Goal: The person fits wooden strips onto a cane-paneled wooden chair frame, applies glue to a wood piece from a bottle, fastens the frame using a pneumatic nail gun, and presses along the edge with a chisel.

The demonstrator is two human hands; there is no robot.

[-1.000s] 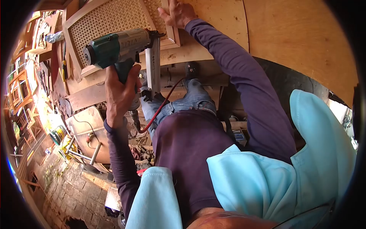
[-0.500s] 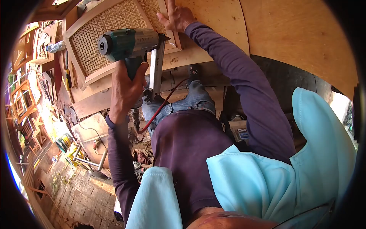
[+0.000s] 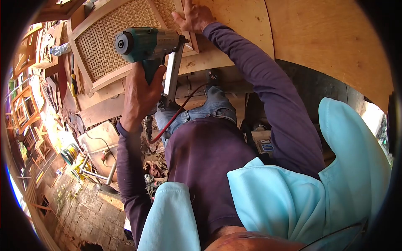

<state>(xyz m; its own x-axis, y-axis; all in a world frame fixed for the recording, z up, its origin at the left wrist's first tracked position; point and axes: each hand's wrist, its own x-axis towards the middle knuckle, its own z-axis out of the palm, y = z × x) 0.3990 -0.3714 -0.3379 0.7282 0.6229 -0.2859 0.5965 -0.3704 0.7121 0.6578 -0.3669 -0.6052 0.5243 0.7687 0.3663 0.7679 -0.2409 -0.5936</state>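
My left hand (image 3: 140,96) is wrapped round the grip of a green-and-black nail gun (image 3: 144,44), which lies across my view with its nose toward the right. Its long silver magazine (image 3: 172,75) points down toward my body, and a red air hose (image 3: 171,121) curves away below. The nose overlaps the right rail of a wooden frame with a woven cane panel (image 3: 121,39). On that frame's right edge rests my right hand (image 3: 197,19), thumb and forefinger spread apart; its other fingers are partly hidden.
The frame lies on a plywood worktop (image 3: 234,29), and a larger wooden sheet (image 3: 326,46) spreads to the right. Wooden chair frames (image 3: 27,106) and offcuts crowd the left. A metal-legged chair (image 3: 98,144) stands on the brick floor (image 3: 90,213).
The nail gun and my left hand have shifted slightly up and to the right, with the magazine leaning more. My right hand stays in nearly the same place on the frame.
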